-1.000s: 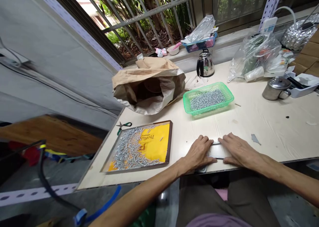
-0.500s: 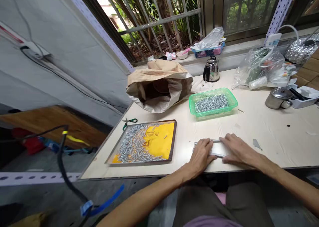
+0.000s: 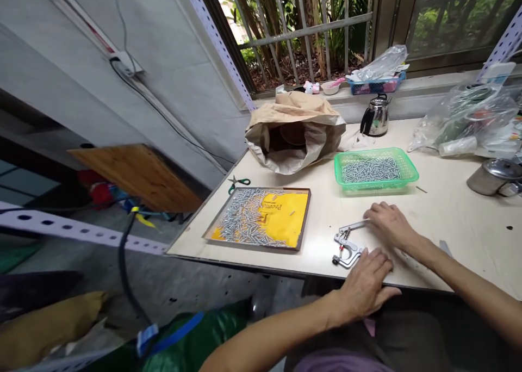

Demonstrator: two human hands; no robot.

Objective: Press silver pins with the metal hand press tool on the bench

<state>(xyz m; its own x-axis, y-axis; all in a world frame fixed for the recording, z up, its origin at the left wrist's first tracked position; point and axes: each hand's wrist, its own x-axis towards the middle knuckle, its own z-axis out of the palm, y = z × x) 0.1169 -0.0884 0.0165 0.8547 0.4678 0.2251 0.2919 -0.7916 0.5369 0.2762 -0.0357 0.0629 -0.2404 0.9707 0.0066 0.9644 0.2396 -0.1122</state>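
Observation:
On the table's front part lies a silver plier-like hand tool (image 3: 346,256) with a C-shaped jaw, a small spring and two spread handles. My left hand (image 3: 369,279) covers its lower handle, fingers curled over the metal and thumb pointing off to the right. At the end of the upper handle, my right hand (image 3: 389,224) grips with bent fingers. Both handle ends are hidden under the hands. To the left stands a shallow tray (image 3: 305,219) with many small silver metal pins (image 3: 244,217) over a yellow sheet (image 3: 285,225).
Behind the tool is a green plastic basket (image 3: 377,186) of similar small metal parts. Green-handled scissors (image 3: 238,183) lie behind the tray. An open brown paper bag (image 3: 296,116), a kettle (image 3: 379,116), a metal pot (image 3: 495,176) and plastic bags (image 3: 465,116) stand farther back.
The tool's handles have spread apart, and its jaw and spring now show. My left hand has moved right and nearer the table's front edge. The view has turned left.

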